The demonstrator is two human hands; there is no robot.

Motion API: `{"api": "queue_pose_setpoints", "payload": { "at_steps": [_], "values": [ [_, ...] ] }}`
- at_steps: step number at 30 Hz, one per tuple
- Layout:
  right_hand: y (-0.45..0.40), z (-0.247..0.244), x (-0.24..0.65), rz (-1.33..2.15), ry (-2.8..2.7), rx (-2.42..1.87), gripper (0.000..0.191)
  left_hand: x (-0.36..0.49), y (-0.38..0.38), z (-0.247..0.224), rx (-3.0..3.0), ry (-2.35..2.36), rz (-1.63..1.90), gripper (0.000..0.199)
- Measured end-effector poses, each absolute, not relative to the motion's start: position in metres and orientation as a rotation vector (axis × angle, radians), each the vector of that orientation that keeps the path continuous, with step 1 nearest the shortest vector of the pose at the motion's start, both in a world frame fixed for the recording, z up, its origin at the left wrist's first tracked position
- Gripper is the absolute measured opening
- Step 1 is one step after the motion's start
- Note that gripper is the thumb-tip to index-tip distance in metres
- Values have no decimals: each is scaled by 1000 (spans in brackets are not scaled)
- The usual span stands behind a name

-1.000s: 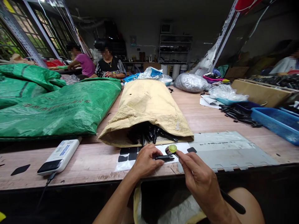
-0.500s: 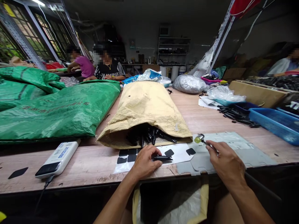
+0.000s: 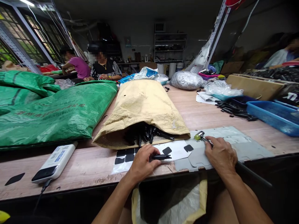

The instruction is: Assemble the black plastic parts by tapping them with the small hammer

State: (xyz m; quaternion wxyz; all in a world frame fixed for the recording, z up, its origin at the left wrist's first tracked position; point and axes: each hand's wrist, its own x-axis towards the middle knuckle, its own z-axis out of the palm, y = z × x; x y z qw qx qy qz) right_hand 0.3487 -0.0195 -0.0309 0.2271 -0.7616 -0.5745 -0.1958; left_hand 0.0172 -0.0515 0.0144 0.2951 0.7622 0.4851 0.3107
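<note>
My left hand [image 3: 143, 160] is closed, with thumb and fingers pinching a slim black tubular part [image 3: 161, 157] whose notched end points right. That part lies low over a white sheet with black rounded squares [image 3: 167, 151]. Just behind is the open mouth of a yellow woven sack [image 3: 149, 102], with many similar black parts [image 3: 149, 133] inside. My right hand [image 3: 220, 154] grips a small hammer [image 3: 200, 135] with a metal head and a yellow-green face, held just above a grey sheet [image 3: 224, 140]. A dark rod in line with its shaft runs out behind the hand, apparently its handle.
A green sack [image 3: 58, 112] and a white device with a cable [image 3: 54, 163] lie at left. To the right are a blue tray [image 3: 273, 116], loose black parts [image 3: 233, 110] and a cardboard box [image 3: 254, 87]. A yellow-edged bag [image 3: 202, 199] hangs below the table edge. People sit further back.
The view has shifted slightly. My right hand has turned a little, and more of the dark rod behind it shows. My left hand still holds the black part.
</note>
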Motion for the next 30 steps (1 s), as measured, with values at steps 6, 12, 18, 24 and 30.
{"api": "queue_pose_setpoints", "payload": {
  "at_steps": [6,12,18,24,30],
  "values": [
    [-20,-31,349,-548,-1587,-2090,27,29,-114,25,2144,868,312,16],
    [-20,-31,348,-556,-1578,-2073,26,45,-129,-22,2157,1367,-189,19],
    [-20,-32,347,-576,-1576,-2057,25,54,-123,-38,2082,1501,-293,27],
    [-21,-32,346,-586,-1572,-2051,25,43,-127,-10,1982,1346,-76,26],
    [-21,-33,346,-580,-1563,-2053,25,-11,-72,49,1917,1304,456,21]
  ]
}}
